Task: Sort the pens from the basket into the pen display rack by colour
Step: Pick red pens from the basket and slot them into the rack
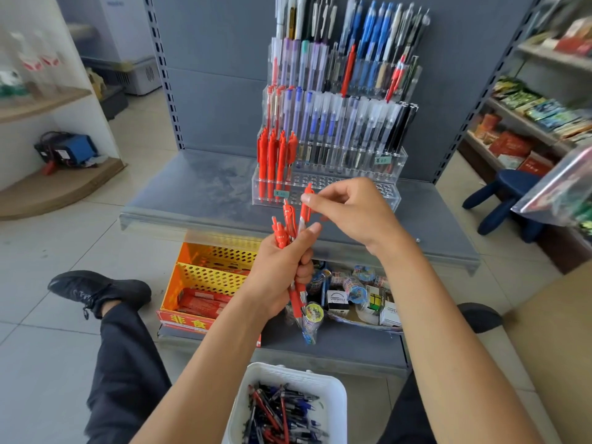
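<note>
Basket (333, 384): white, at 6 o'clock between our knees; we count red, blue and dark pens in a tangle; its near edge is cut off by the frame.
Left hand (278, 277): fingers clamped round a bunch of red pens (290, 232), caps up, just below the right hand.
Right hand (352, 213): thumb and forefinger pinched together on the top of one red pen (306, 208) that stands among the bunch; the other fingers curl in.
Risk, bunch: as we draw one pen out, its clip may catch a neighbour and drag it free; a loosened left grip would drop pens onto the lower shelf clutter (355, 293).
Pen display rack (326, 181): clear acrylic, tiered, at 12 o'clock; red pens in rack (275, 152) fill its front left holes.
Risk, rack: we judge the free holes close-set, so a tilted pen may knock a standing one or land in a wrong column.
Hard to make out: the count of pens in our left hand; the price labels; the upper tiers, blurred.
</note>
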`<state>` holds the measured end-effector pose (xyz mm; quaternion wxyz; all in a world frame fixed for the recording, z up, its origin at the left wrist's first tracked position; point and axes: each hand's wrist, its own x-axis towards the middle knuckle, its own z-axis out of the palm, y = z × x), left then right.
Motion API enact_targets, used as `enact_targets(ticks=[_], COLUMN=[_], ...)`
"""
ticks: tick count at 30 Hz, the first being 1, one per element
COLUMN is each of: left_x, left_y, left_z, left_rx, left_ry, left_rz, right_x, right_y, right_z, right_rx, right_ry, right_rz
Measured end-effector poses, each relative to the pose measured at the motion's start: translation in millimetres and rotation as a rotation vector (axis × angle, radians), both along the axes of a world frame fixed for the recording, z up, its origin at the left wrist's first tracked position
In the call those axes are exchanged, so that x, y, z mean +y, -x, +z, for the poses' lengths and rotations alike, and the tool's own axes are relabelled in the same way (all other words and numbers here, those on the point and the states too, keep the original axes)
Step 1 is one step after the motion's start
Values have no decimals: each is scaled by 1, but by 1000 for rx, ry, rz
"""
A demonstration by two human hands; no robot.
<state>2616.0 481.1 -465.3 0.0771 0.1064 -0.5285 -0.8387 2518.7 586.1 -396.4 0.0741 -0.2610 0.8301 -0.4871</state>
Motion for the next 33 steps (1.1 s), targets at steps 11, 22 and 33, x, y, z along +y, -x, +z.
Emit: enact_targets(ticks=[11,22,33], left_x=[-9,-29,-39], left_y=[12,31,39], left_z=[-17,-41,-43], left_rx=[-34,-103,-104], left_ry=[-86,-273,-299], left_rz=[39,23,31], right_x=[-24,-75,-90], right_y=[16,77,91], right_z=[-6,-15,-29], right_rx=[-105,328,492], right_ry=[237,420,436], right_rz=[-113,-270,-281])
